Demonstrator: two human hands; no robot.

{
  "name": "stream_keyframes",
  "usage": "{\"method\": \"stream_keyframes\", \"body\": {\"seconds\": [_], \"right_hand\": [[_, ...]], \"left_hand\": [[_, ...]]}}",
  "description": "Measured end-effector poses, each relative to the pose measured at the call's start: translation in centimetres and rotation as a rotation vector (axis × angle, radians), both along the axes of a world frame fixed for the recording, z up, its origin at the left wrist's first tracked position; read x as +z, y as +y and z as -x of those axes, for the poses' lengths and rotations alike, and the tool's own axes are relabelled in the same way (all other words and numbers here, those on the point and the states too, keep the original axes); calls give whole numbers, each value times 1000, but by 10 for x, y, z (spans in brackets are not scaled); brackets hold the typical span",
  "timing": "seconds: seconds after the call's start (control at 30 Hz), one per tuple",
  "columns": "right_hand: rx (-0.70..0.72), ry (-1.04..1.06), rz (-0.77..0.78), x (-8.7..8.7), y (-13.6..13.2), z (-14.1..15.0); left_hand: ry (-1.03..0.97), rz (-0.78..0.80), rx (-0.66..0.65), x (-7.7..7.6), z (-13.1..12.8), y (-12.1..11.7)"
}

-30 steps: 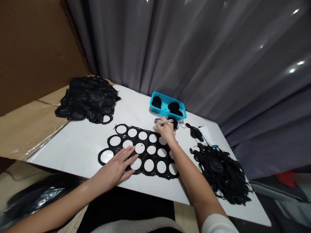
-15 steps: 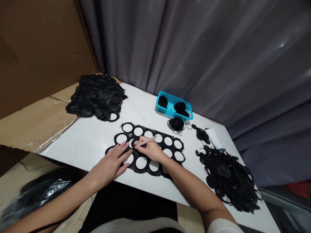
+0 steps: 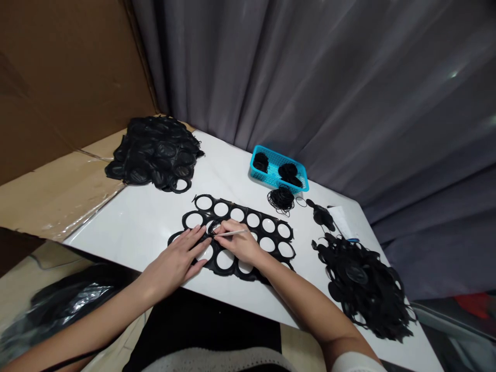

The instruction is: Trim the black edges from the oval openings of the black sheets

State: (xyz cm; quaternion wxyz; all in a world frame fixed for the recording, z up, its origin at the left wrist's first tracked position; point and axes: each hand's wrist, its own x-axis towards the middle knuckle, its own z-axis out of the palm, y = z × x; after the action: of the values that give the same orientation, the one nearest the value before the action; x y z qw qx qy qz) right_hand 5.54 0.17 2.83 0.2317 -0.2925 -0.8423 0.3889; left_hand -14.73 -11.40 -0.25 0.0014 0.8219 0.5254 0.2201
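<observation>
While the holed black sheet (image 3: 235, 264) lies on the tabletop (image 3: 155, 222), the left hand (image 3: 185, 254) rests spread on it, holding nothing; the right hand (image 3: 239, 242) has its grip closed on a slim white tool (image 3: 235, 232), dark strands (image 3: 212, 226) bunched at the fingertips. Some is evidently done, judging by the ring pile (image 3: 281, 199) beside the blue basket (image 3: 267, 181); plenty looks left in the black stack (image 3: 155, 150), far left.

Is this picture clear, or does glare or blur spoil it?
Head view: glare streaks the dark plastic at lower left; faint light spots show on the grey curtain; pieces blend in the black pile at right; the white stick in the right hand stands out.
</observation>
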Motion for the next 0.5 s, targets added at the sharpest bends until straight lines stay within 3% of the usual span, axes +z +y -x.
{"method": "stream_keyframes", "body": {"seconds": [0.13, 0.23, 0.3, 0.4, 0.47, 0.5], "right_hand": [[128, -61, -267, -7, -6, 0], [205, -159, -492, -10, 9, 1], [27, -173, -535, -6, 34, -1], [-456, -90, -469, 9, 81, -7], [-608, -25, -381, 19, 103, -8], [-613, -3, -323, 23, 108, -6]], "left_hand": [[18, -10, 5, -1, 0, 0], [34, -21, 5, -2, 1, 0], [39, -27, 0, -3, 1, 0], [37, -6, 3, -2, 1, 0], [23, 7, 9, -2, 1, -1], [16, 4, 7, -2, 1, -2]]}}
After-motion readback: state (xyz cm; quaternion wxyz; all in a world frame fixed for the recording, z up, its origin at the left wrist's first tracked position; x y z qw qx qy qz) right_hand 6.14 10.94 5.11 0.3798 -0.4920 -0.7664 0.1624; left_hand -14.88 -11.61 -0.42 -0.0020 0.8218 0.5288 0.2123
